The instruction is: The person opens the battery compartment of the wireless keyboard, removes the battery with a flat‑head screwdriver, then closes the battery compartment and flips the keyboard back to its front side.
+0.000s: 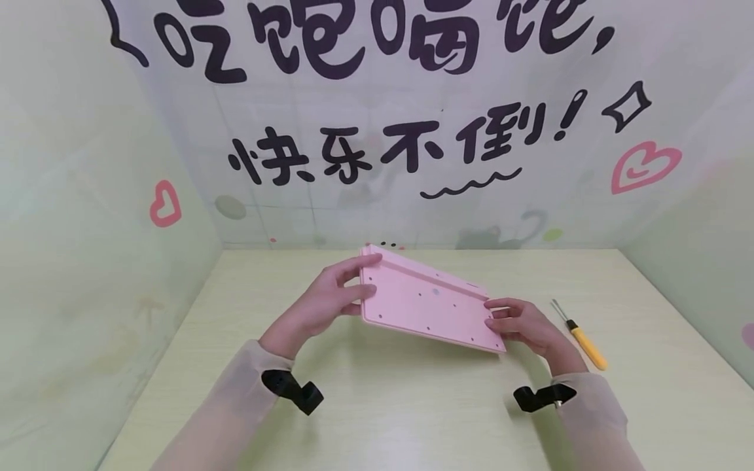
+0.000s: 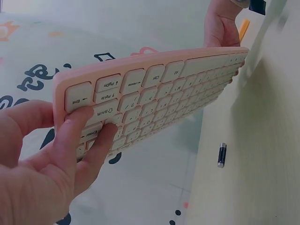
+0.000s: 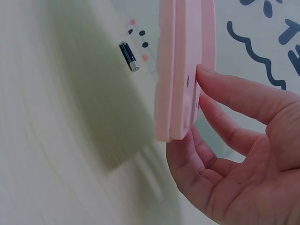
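A pink keyboard (image 1: 424, 304) is held up over the table between both hands, its screw-dotted underside turned toward the head camera and its left end higher. My left hand (image 1: 324, 297) grips the left end, with fingers on the white keys (image 2: 154, 96) in the left wrist view. At the other end my right hand (image 1: 524, 327) pinches the short edge, thumb and fingers on opposite faces, as the right wrist view shows. From the head, the keys are hidden.
A screwdriver (image 1: 589, 347) with a yellow handle lies on the table (image 1: 412, 418) right of the right hand. Behind the keyboard lies a small dark battery (image 2: 222, 155), hidden from the head view. A printed backdrop (image 1: 353, 216) stands along the back edge.
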`<state>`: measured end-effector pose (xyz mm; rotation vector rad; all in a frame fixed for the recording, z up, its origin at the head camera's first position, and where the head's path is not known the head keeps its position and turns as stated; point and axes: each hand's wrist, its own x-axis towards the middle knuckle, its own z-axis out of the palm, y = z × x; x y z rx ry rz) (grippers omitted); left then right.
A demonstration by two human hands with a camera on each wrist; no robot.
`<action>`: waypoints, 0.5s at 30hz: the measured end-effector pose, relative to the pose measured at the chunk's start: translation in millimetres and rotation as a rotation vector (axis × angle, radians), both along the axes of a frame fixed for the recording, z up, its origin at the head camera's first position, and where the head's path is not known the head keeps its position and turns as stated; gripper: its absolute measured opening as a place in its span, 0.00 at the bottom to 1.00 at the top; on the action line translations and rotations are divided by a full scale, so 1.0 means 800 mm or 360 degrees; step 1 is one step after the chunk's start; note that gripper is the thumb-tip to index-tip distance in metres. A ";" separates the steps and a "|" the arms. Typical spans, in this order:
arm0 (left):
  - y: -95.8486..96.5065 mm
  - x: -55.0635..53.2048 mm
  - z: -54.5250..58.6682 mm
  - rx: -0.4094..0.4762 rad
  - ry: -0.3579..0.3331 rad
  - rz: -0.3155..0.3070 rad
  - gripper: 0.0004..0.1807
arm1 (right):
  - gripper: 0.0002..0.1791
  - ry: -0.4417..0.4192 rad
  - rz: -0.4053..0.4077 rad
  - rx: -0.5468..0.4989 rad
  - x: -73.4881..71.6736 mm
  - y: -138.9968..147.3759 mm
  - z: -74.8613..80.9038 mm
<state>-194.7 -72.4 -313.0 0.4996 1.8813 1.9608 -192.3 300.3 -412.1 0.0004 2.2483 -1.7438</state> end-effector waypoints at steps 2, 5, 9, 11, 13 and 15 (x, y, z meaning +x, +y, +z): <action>-0.001 0.002 0.005 -0.0005 0.0001 0.0019 0.29 | 0.29 0.0009 0.0014 0.0002 0.000 -0.004 0.000; -0.003 0.006 0.014 -0.0005 0.0006 0.0049 0.30 | 0.30 0.0030 0.0040 0.0010 0.000 -0.011 0.001; -0.005 0.010 0.026 -0.0023 0.0031 0.0088 0.30 | 0.30 0.0067 0.0082 0.0029 -0.001 -0.020 0.002; -0.006 0.011 0.031 -0.0034 0.0045 0.0107 0.30 | 0.31 0.0081 0.0098 0.0037 -0.002 -0.025 0.002; -0.006 0.012 0.035 -0.0044 0.0056 0.0128 0.30 | 0.31 0.0089 0.0123 0.0041 -0.003 -0.029 0.002; -0.006 0.012 0.039 -0.0054 0.0059 0.0152 0.30 | 0.32 0.0097 0.0139 0.0035 -0.003 -0.032 0.001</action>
